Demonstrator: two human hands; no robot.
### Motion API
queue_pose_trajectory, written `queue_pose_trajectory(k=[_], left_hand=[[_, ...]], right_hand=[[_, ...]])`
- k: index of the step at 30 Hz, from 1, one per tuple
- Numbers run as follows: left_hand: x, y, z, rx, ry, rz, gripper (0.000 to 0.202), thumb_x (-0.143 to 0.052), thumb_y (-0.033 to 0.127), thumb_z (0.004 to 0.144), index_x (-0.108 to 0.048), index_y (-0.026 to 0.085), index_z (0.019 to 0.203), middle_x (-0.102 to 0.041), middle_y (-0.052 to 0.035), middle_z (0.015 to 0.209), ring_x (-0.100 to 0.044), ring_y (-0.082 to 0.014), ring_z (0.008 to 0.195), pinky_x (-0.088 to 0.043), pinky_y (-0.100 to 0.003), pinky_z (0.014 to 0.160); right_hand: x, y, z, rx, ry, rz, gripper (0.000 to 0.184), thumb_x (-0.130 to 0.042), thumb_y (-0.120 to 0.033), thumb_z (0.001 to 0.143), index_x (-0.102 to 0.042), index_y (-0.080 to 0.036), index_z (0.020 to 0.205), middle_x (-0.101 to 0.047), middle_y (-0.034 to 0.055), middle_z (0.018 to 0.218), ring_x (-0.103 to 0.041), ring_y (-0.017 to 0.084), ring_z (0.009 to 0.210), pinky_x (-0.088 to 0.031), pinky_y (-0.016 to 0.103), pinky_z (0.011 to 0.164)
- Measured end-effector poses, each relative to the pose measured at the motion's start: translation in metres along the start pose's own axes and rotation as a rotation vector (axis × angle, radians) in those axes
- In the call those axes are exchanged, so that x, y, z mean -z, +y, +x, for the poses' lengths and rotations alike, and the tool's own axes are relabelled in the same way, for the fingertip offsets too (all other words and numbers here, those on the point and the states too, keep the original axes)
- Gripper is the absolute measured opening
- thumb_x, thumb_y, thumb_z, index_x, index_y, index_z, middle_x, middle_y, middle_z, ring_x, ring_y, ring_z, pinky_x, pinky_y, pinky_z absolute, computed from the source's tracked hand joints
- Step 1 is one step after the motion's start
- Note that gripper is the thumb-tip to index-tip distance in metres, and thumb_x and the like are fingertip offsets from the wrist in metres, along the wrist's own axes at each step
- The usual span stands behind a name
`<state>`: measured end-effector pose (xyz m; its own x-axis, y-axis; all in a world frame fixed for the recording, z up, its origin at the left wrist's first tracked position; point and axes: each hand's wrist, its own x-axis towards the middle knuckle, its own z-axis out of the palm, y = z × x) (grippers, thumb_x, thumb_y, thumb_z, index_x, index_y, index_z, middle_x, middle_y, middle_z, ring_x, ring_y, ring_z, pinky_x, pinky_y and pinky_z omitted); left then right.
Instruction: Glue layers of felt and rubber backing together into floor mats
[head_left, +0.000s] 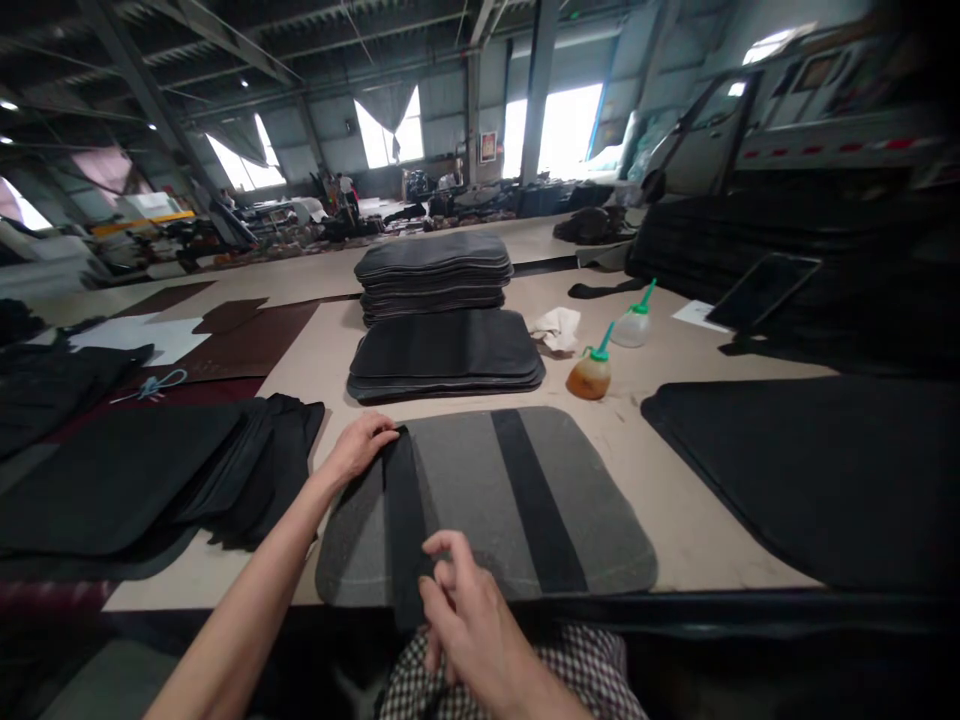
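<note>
A grey panel (465,470) with rounded corners lies flat at the table's front edge. One black strip (536,500) crosses its right half from back to front. A second black strip (405,530) runs along its left part, its near end reaching past the panel's front edge. My left hand (364,445) is closed at this strip's far end, fingertips pinching it by the panel's back left corner. Over the strip's near part is my right hand (476,615), fingers loosely bent, thumb and forefinger apart; nothing shows between them.
Behind the panel stand two stacks of dark panels, a near stack (450,350) and a taller far stack (433,275). Right of them are an amber-filled bottle (589,378), a clear bottle (631,328) and crumpled white cloth (556,328). Black pieces lie left (127,470) and right (810,470).
</note>
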<state>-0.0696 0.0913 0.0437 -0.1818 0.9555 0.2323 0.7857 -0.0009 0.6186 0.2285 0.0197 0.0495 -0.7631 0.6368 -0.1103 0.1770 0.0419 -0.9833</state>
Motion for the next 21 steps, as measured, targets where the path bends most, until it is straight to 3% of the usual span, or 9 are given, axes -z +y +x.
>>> queue_pose_trajectory(k=[5,12,17,21], left_hand=[[-0.001,-0.011,0.005,-0.017,0.010,0.039,0.014,-0.064,0.035,0.086,-0.066,0.021,0.085,-0.065,-0.0014,0.083,-0.058,-0.0186,0.080,-0.043,-0.030,0.076],[0.015,-0.016,-0.015,-0.001,-0.029,0.044,0.018,-0.059,0.037,0.091,-0.067,0.021,0.088,-0.066,-0.0019,0.089,-0.059,-0.0183,0.085,-0.044,-0.030,0.080],[0.020,-0.012,-0.021,0.024,-0.053,0.065,0.022,-0.055,0.040,0.094,-0.067,0.021,0.092,-0.067,-0.0033,0.092,-0.060,-0.0195,0.090,-0.045,-0.031,0.083],[0.023,-0.008,-0.018,0.038,-0.069,0.088,0.022,-0.054,0.040,0.094,-0.066,0.022,0.092,-0.067,-0.0038,0.094,-0.060,-0.0202,0.091,-0.045,-0.032,0.085]], right_hand=[[-0.007,0.003,0.010,-0.095,-0.052,0.092,0.020,-0.042,-0.037,0.098,-0.037,-0.022,0.111,-0.059,-0.0073,0.067,-0.057,0.009,0.040,-0.033,0.016,0.036],[-0.002,0.015,-0.001,-0.002,-0.077,-0.030,0.013,-0.039,-0.034,0.102,-0.042,-0.022,0.107,-0.062,-0.0057,0.066,-0.059,0.010,0.049,-0.043,0.021,0.055],[-0.007,0.018,-0.002,0.007,-0.055,-0.091,0.012,-0.040,-0.031,0.099,-0.048,-0.023,0.103,-0.053,-0.0065,0.062,-0.059,0.011,0.056,-0.041,0.021,0.059],[-0.007,0.022,0.006,-0.028,-0.130,-0.058,0.008,-0.045,-0.028,0.096,-0.046,-0.023,0.102,-0.046,-0.0087,0.057,-0.057,0.011,0.051,-0.038,0.021,0.054]])
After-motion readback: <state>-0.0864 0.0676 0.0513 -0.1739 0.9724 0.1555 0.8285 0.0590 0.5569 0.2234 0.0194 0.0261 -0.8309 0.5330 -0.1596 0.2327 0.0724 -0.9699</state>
